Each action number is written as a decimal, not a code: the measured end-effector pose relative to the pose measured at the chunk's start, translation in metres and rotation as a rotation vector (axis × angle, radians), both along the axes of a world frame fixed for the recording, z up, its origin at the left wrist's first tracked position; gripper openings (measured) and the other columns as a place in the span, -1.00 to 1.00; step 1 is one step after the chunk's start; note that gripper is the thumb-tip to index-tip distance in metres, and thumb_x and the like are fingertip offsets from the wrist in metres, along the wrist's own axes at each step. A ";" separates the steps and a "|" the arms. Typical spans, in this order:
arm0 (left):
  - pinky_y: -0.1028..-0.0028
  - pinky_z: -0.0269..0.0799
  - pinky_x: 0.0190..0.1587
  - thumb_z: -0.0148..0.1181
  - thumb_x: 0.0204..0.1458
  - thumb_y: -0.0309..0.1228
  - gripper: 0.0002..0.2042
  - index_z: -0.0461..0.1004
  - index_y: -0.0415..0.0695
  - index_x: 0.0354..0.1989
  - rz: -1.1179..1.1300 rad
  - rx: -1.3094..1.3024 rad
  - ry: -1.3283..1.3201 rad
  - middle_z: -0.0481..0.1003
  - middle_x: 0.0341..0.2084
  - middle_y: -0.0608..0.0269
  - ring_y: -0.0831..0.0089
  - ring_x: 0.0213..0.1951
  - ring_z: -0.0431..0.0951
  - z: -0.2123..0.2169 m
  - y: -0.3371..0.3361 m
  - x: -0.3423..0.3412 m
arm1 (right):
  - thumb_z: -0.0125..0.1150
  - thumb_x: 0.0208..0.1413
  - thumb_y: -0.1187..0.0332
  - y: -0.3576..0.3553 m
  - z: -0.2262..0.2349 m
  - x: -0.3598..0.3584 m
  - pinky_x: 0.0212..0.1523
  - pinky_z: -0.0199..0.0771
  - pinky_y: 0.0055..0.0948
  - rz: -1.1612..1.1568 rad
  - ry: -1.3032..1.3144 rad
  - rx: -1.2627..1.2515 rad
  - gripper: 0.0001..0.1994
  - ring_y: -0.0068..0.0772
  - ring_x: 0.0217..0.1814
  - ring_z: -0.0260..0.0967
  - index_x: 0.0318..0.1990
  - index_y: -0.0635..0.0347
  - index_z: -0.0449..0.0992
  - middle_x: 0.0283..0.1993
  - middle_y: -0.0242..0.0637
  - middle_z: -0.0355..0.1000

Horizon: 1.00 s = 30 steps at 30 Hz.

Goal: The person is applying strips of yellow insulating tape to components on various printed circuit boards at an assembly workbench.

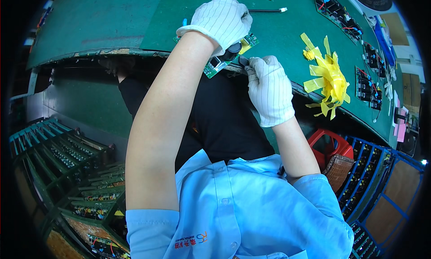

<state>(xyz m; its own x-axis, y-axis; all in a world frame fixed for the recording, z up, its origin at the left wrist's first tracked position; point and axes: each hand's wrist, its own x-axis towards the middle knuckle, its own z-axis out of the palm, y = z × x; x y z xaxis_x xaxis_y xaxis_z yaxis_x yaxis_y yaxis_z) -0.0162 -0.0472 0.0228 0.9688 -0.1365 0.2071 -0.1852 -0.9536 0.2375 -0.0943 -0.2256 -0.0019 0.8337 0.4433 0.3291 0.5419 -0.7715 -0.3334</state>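
Both of my hands wear white striped gloves. My left hand (221, 25) is closed over a green circuit board (216, 67) at the front edge of the bench and hides much of it. Black parts and a piece of yellow tape show on the board. A black cable (267, 10) with a white plug runs out to the right from beside this hand. Just right of the board, my right hand (270, 90) is closed in a pinch. A small dark tip (244, 60) shows at its fingers; its kind cannot be made out.
On the green bench (112, 21), a bundle of yellow tape strips (330, 79) hangs at the front edge. Several circuit boards (339, 17) lie farther right. A red plastic stool (330, 147) stands below, and racks of boards (96, 200) flank me.
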 end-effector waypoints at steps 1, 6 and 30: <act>0.28 0.45 0.05 -0.09 0.20 -0.08 -0.60 0.60 -0.09 -0.15 0.005 0.000 -0.004 0.55 -0.18 0.10 0.18 -0.08 0.55 0.000 0.000 0.000 | 0.21 0.04 0.41 0.001 -0.001 0.000 -0.35 0.47 -0.19 -0.018 -0.011 -0.004 -0.88 -0.11 -0.25 0.40 -0.25 0.11 0.49 -0.28 -0.17 0.36; 0.27 0.45 0.06 -0.09 0.20 -0.08 -0.60 0.59 -0.08 -0.13 0.011 0.000 -0.002 0.54 -0.15 0.11 0.19 -0.07 0.54 -0.001 -0.001 0.000 | 0.21 0.03 0.46 0.004 -0.002 -0.002 -0.30 0.45 -0.20 -0.043 -0.005 0.015 -0.83 -0.07 -0.24 0.40 -0.19 0.15 0.49 -0.28 -0.13 0.38; 0.25 0.45 0.06 -0.10 0.20 -0.13 -0.62 0.59 -0.09 -0.14 0.020 -0.005 0.018 0.54 -0.15 0.12 0.19 -0.06 0.53 0.001 -0.001 -0.001 | 0.16 0.10 0.44 0.001 0.008 0.001 -0.33 0.44 -0.14 0.020 0.061 0.067 -0.89 0.02 -0.30 0.43 -0.22 0.19 0.49 -0.31 -0.07 0.40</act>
